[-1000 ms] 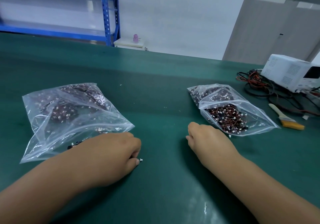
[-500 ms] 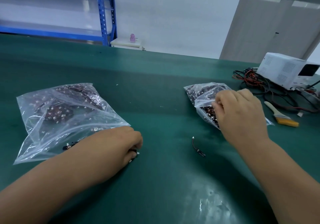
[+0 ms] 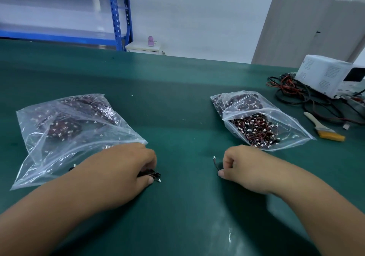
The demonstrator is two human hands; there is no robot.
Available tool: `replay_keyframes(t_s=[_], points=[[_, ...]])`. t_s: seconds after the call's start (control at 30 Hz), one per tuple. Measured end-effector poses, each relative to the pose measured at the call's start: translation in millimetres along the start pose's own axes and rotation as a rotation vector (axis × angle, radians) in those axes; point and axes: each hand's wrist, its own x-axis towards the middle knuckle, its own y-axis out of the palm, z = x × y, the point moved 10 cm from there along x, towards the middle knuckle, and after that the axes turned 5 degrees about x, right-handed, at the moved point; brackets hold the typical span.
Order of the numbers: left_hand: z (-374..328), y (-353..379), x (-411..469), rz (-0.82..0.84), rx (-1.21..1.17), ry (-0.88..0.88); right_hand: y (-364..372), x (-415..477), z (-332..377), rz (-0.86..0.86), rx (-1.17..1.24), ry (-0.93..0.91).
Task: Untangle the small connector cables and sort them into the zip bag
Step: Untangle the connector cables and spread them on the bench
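- I find the green worktop filling most of the frame, from the lower edge up to the pale back wall.
- Blue shelving stands behind it at upper left.
- The left zip bag lies flat at centre left, with dark cable clusters showing through the plastic. Its near corner is partly covered by the left forearm.
- The right zip bag lies at centre right, its mouth towards the viewer, holding a dense tangle of red and black connector cables with white plugs.
- A white instrument box sits at upper right, with loose red and black leads coiled just beside it.
- The left hand rests on the worktop at lower centre left, touching the left bag's edge. Its fingers are curled and pinch a black cable bundle; one white plug pokes out at the fingertips.
- The right hand rests at lower centre right, just below the right bag. Its fingers are curled, and thumb and forefinger pinch the lower end of a single cable.
- That single cable runs upward from the thumb and ends in a white plug.
- A yellow-bristled brush lies at far right, beside the leads.
- A small pink bottle stands on a white cabinet beyond the worktop.
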Motion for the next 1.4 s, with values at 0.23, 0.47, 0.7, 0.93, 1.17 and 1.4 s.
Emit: replay_keyframes(t_s=[0.23,0.47,0.7,0.93,1.17,1.4], points=[[-2,7,2,0.010,-0.036,0.025,-72,-21,-1,-0.625,0.127,-0.056],[-7,2,4,-0.045,-0.056,0.003,-92,-36,-6,-0.851,-0.117,0.016],[-24,-10,2,-0.108,-0.223,0.041,-9,-41,93,-0.355,0.193,-0.519],[-34,-14,0,-0.114,-0.423,0.061,17,-37,109,-0.296,0.268,-0.642],[-28,-10,2,-0.112,-0.395,0.026,10,-26,90,-0.376,0.430,-0.555],[-6,-19,3,-0.222,-0.369,-0.089,4,-13,61,-0.393,0.765,-0.379]])
